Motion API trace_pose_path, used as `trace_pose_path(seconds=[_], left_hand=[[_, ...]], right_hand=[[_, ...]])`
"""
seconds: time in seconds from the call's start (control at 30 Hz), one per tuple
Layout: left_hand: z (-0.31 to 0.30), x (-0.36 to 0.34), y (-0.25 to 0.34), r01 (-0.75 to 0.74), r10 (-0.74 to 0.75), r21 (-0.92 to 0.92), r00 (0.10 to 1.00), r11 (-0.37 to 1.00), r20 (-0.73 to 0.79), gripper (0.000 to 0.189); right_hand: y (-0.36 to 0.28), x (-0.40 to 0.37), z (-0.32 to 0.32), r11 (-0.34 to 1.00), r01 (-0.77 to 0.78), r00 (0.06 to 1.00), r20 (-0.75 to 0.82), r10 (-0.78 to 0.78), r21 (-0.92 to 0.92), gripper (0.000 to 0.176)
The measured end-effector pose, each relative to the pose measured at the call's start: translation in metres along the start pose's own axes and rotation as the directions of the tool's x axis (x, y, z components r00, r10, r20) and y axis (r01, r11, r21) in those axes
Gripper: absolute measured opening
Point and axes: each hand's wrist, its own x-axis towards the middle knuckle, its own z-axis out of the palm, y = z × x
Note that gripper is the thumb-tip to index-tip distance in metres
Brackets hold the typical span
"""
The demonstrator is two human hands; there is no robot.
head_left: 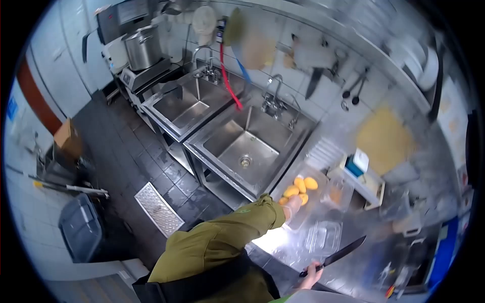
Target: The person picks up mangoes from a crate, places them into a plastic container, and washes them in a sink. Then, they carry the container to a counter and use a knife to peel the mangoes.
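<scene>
My left hand point(291, 207), at the end of an olive sleeve, reaches into a clear plastic tub point(302, 220) and is right at several yellow mangoes point(310, 183). Its fingers are small and partly hidden among the fruit. In my right hand point(312, 276) is a knife point(345, 251), gripped by its black handle, the dark blade pointing away to the upper right above the steel counter point(353, 275). Between my hands sits a clear plastic container point(323, 237). Another clear container point(336, 194) with something orange inside stands beside the mango tub.
Two steel sinks point(222, 174) adjoin the counter on the left. A white rack with a teal-and-white box point(357, 162) stands behind the tubs. Utensils point(394, 280) lie at the right. A lidded dark bin point(81, 227) and a metal floor grate point(158, 209) are at lower left.
</scene>
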Motion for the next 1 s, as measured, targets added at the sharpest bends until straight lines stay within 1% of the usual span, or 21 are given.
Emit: trace_pose_path(seconds=[0.03,0.07,0.1,0.13,0.2,0.23,0.27,0.3,0.33,0.37,0.4,0.43,0.5,0.57,0.6,0.63,0.7,0.77,0.83,0.93,1.0], left_hand=[[-0.002,-0.004,0.02,-0.23,0.2,0.293,0.971,0.928,0.13,0.029],[-0.011,-0.012,0.034,-0.454,0.337,0.533,0.89,0.714,0.306,0.033],[-0.025,-0.027,0.053,-0.633,0.39,0.671,0.771,0.387,0.503,0.038],[-0.039,-0.048,0.075,-0.734,0.35,0.679,0.637,0.002,0.687,0.042],[-0.059,-0.078,0.115,-0.772,0.335,0.627,0.567,-0.104,0.753,0.051],[-0.067,-0.086,0.128,-0.758,0.399,0.626,0.639,0.183,0.658,0.055],[-0.072,-0.086,0.133,-0.773,0.426,0.608,0.62,0.184,0.659,0.06],[-0.081,-0.096,0.151,-0.715,0.356,0.609,0.699,0.343,0.621,0.063],[-0.081,-0.084,0.141,-0.731,0.459,0.513,0.682,0.45,0.569,0.067],[-0.102,-0.096,0.161,-0.641,0.368,0.486,0.753,0.593,0.545,0.065],[-0.131,-0.117,0.177,-0.494,0.388,0.022,0.709,0.869,0.588,0.058],[-0.164,-0.14,0.194,-0.171,0.342,-0.31,0.662,0.935,0.667,0.053],[-0.262,-0.192,0.255,0.043,0.25,-0.384,0.692,0.922,0.677,0.053],[-0.355,-0.22,0.287,0.022,0.265,-0.409,0.731,0.912,0.629,0.051],[-0.397,-0.23,0.304,0.029,0.301,-0.479,0.743,0.877,0.598,0.048],[-0.435,-0.233,0.316,0.074,0.235,-0.479,0.8,0.875,0.552,0.047],[-0.498,-0.236,0.34,-0.011,0.32,-0.592,0.85,0.806,0.418,0.048],[-0.554,-0.232,0.366,-0.099,0.444,-0.65,0.806,0.754,0.392,0.055],[-0.604,-0.214,0.387,-0.233,0.514,-0.59,0.776,0.773,0.367,0.055],[-0.684,-0.195,0.426,-0.583,0.591,-0.127,0.748,0.802,0.301,0.059],[-0.732,-0.185,0.452,-0.644,0.603,0.038,0.734,0.764,0.313,0.064]], right_hand=[[-0.004,-0.004,0.008,1.0,0.005,1.0,0.021,-0.005,-0.016,0.014],[0.003,-0.001,0.008,0.999,0.036,0.997,0.074,-0.034,-0.023,0.015],[0.012,0.0,0.009,0.998,0.064,0.991,0.119,-0.06,-0.026,0.015],[0.016,-0.002,0.012,0.997,0.053,0.982,0.182,-0.042,-0.054,0.016],[0.024,-0.01,0.022,0.993,0.039,0.953,0.301,-0.002,-0.116,0.018],[0.045,0.003,0.018,0.993,0.067,0.899,0.438,-0.016,-0.102,0.021],[0.054,-0.002,0.026,0.996,0.032,0.913,0.408,0.005,-0.083,0.022],[0.06,-0.012,0.042,0.998,-0.004,0.925,0.379,0.028,-0.063,0.022],[0.064,-0.025,0.06,0.999,-0.017,0.907,0.42,0.001,0.035,0.02],[0.06,-0.043,0.085,0.99,-0.044,0.884,0.467,-0.023,0.131,0.018],[0.046,-0.066,0.12,0.988,0.15,0.822,0.56,-0.105,-0.035,0.02],[0.056,-0.095,0.166,0.939,0.344,0.849,0.421,-0.318,0.015,0.03],[0.009,-0.197,0.305,0.971,0.119,0.99,0.055,-0.133,0.206,0.034],[0.004,-0.242,0.385,0.972,-0.015,0.996,0.085,-0.005,0.233,0.035],[0.008,-0.253,0.419,0.963,-0.031,0.987,0.159,-0.012,0.266,0.035],[0.015,-0.262,0.45,0.954,-0.052,0.973,0.23,-0.018,0.294,0.035],[0.015,-0.283,0.511,0.946,-0.134,0.931,0.365,0.019,0.294,0.039],[0.005,-0.31,0.569,0.959,-0.12,0.868,0.496,-0.023,0.256,0.042],[0.007,-0.321,0.616,0.969,-0.112,0.793,0.607,-0.045,0.219,0.044],[0.01,-0.336,0.69,0.989,0.017,0.729,0.676,-0.111,0.144,0.049],[0.019,-0.342,0.737,0.994,0.046,0.658,0.746,-0.103,0.097,0.053]])
